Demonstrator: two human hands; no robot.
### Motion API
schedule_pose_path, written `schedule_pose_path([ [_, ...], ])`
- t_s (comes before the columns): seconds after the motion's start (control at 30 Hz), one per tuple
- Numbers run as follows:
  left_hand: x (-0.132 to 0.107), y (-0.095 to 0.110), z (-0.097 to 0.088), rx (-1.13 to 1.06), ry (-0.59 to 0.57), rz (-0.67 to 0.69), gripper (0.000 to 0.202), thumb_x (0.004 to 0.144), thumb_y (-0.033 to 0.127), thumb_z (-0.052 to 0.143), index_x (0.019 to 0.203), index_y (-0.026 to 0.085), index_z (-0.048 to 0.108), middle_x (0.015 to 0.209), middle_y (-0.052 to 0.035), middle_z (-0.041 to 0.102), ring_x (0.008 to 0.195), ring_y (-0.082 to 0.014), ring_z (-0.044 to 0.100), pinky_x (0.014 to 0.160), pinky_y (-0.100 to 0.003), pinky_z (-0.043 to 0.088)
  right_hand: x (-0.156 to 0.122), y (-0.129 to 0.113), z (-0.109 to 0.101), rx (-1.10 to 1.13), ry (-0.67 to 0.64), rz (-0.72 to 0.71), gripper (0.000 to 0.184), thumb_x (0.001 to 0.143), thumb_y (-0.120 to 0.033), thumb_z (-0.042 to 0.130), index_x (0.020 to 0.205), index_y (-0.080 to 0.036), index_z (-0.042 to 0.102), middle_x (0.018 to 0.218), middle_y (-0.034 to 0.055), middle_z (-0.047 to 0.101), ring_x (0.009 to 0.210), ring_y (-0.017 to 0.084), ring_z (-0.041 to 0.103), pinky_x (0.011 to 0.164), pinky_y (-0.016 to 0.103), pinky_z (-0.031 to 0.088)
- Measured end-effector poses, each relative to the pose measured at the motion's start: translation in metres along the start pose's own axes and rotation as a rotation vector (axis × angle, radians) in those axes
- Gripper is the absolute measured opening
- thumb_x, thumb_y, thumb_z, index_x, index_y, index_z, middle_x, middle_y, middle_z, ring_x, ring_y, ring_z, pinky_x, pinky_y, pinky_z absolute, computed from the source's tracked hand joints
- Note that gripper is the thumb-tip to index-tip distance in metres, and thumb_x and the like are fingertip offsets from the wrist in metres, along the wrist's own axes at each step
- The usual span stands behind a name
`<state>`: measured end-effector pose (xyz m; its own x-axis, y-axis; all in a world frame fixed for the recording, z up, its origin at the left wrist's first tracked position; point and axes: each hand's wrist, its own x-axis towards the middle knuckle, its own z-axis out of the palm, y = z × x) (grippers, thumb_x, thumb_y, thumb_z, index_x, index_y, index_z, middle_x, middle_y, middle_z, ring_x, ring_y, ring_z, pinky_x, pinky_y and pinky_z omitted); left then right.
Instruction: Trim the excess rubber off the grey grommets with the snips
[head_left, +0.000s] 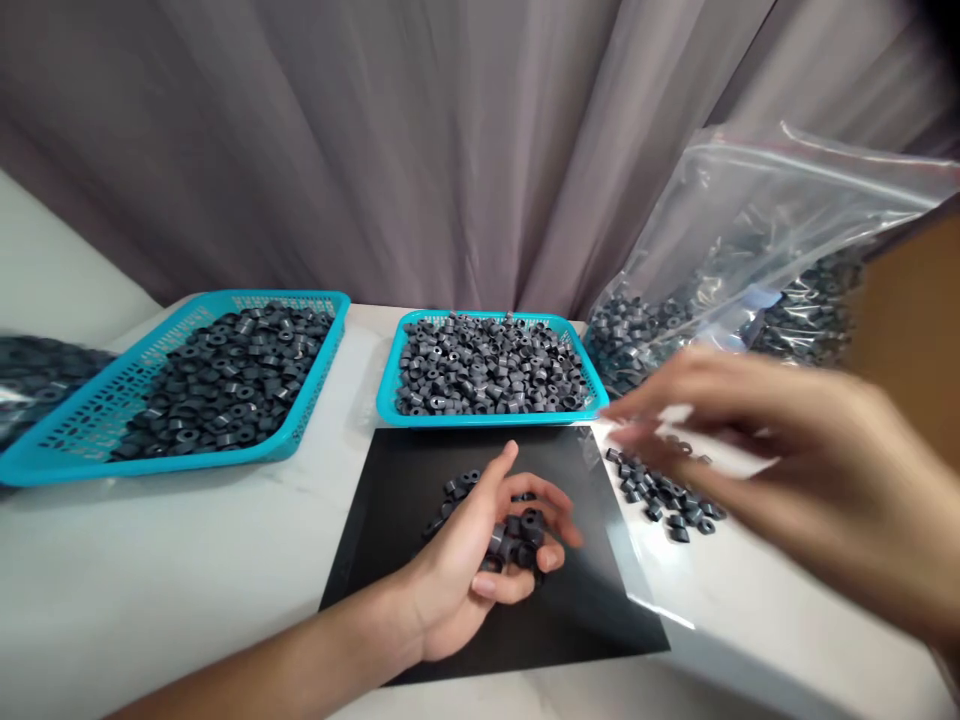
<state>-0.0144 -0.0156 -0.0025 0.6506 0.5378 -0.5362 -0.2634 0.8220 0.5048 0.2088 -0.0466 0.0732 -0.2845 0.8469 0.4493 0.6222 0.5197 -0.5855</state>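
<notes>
In the lower middle of the frame, a small heap of dark grey ring-shaped parts [514, 540] sits in the curled palm and fingers of the left hand [461, 575], whose thumb stands up, clear of them. The parts look like moulded plastic: probably light, stiff and hard to break, with smooth, faintly shiny walls that could slip or roll against each other. A single one would best be pinched across its outer wall; several are safer in a cupped palm, as here, since a loose grip would likely let some spill.

Under this hand lies a black mat [592, 615], with more loose parts [452, 492] on it, partly hidden by the hand. At right, the right hand [832, 440] is blurred, thumb and fingertips close together; whether it pinches anything, I cannot tell. Just beyond it, near the mat's right edge, a scatter of parts [660, 495] lies on the white table [225, 570].

Farther out, a blue basket [487, 421] full of parts stands at centre, another basket [187, 467] at left, and a large clear bag [817, 190] of parts at upper right, before a grey curtain [375, 130].
</notes>
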Motion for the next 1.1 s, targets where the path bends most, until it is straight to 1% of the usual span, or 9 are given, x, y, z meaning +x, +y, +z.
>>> schedule_pose_path([
  [0.1, -0.001, -0.001, 0.000, 0.010, -0.017, -0.036, 0.055, 0.102, 0.059, 0.037, 0.095, 0.013, 0.066, 0.069, -0.0045, 0.062, 0.048, -0.0070, 0.053, 0.028, -0.009, 0.013, -0.004, -0.008, 0.048, 0.141, -0.252, 0.079, 0.015, 0.094, -0.029, 0.069, 0.106, -0.031, 0.078, 0.091, 0.0053, 0.069, 0.077, 0.018, 0.066, 0.064, 0.028, 0.054],
  [0.2, -0.001, -0.002, -0.002, 0.071, -0.025, -0.062, 0.059, 0.099, 0.066, 0.037, 0.106, 0.016, 0.067, 0.060, -0.0014, 0.059, 0.042, -0.0072, 0.050, 0.028, -0.009, 0.019, -0.009, 0.001, 0.067, 0.231, -0.341, 0.155, 0.021, 0.093, -0.030, 0.071, 0.113, -0.034, 0.076, 0.094, 0.0027, 0.070, 0.079, 0.017, 0.067, 0.069, 0.028, 0.053],
  [0.3, 0.000, -0.003, -0.003, 0.148, -0.050, -0.071, 0.064, 0.097, 0.070, 0.035, 0.114, 0.016, 0.066, 0.059, -0.0025, 0.064, 0.034, -0.0054, 0.042, 0.029, -0.011, 0.027, -0.013, 0.007, 0.068, 0.264, -0.378, 0.186, 0.012, 0.093, -0.028, 0.071, 0.103, -0.032, 0.077, 0.096, -0.0003, 0.071, 0.084, 0.016, 0.067, 0.072, 0.026, 0.050],
  [0.4, 0.002, -0.002, -0.003, 0.174, -0.068, -0.095, 0.066, 0.098, 0.069, 0.032, 0.117, 0.015, 0.065, 0.055, -0.0032, 0.065, 0.030, -0.0058, 0.042, 0.029, -0.012, 0.031, -0.014, 0.007, 0.066, 0.254, -0.371, 0.213, 0.005, 0.094, -0.027, 0.070, 0.095, -0.028, 0.074, 0.091, -0.0006, 0.070, 0.083, 0.015, 0.065, 0.071, 0.025, 0.048],
  [0.6, 0.005, -0.001, 0.001, 0.127, -0.049, -0.107, 0.063, 0.102, 0.062, 0.033, 0.100, 0.010, 0.069, 0.070, -0.0089, 0.071, 0.043, -0.0091, 0.057, 0.030, -0.013, 0.034, -0.010, 0.006, 0.063, 0.333, -0.354, 0.358, 0.010, 0.097, -0.031, 0.065, 0.095, -0.022, 0.069, 0.088, -0.0007, 0.069, 0.069, 0.010, 0.063, 0.066, 0.022, 0.047],
  [0.77, 0.005, -0.003, 0.000, 0.103, -0.009, -0.052, 0.056, 0.104, 0.054, 0.035, 0.097, 0.011, 0.070, 0.065, -0.0061, 0.070, 0.039, -0.0092, 0.055, 0.038, -0.016, 0.043, -0.009, 0.003, 0.060, 0.450, -0.334, 0.437, 0.007, 0.097, -0.029, 0.062, 0.098, -0.022, 0.063, 0.069, -0.0045, 0.067, 0.064, 0.011, 0.062, 0.061, 0.019, 0.047],
  [0.87, 0.005, -0.004, 0.000, 0.053, 0.050, 0.002, 0.053, 0.104, 0.050, 0.037, 0.090, 0.013, 0.071, 0.065, -0.0031, 0.069, 0.045, -0.0107, 0.060, 0.046, -0.019, 0.049, -0.012, -0.002, 0.065, 0.423, -0.320, 0.391, 0.007, 0.094, -0.026, 0.066, 0.097, -0.023, 0.061, 0.072, -0.0058, 0.066, 0.067, 0.010, 0.061, 0.062, 0.019, 0.045],
  [1.0, 0.005, -0.007, 0.000, 0.015, 0.099, 0.028, 0.056, 0.105, 0.049, 0.039, 0.076, 0.013, 0.071, 0.067, -0.0033, 0.069, 0.055, -0.0110, 0.064, 0.048, -0.018, 0.048, -0.015, -0.008, 0.075, 0.291, -0.329, 0.291, 0.012, 0.092, -0.016, 0.065, 0.099, -0.025, 0.064, 0.091, -0.0034, 0.068, 0.080, 0.012, 0.062, 0.072, 0.021, 0.046],
  [1.1, 0.005, -0.009, 0.000, -0.004, 0.125, 0.037, 0.054, 0.105, 0.046, 0.041, 0.077, 0.013, 0.073, 0.069, -0.0032, 0.071, 0.060, -0.0105, 0.065, 0.055, -0.017, 0.050, -0.013, -0.012, 0.075, 0.220, -0.274, 0.278, 0.005, 0.092, -0.021, 0.068, 0.090, -0.023, 0.064, 0.086, -0.0026, 0.064, 0.074, 0.011, 0.057, 0.064, 0.022, 0.042],
])
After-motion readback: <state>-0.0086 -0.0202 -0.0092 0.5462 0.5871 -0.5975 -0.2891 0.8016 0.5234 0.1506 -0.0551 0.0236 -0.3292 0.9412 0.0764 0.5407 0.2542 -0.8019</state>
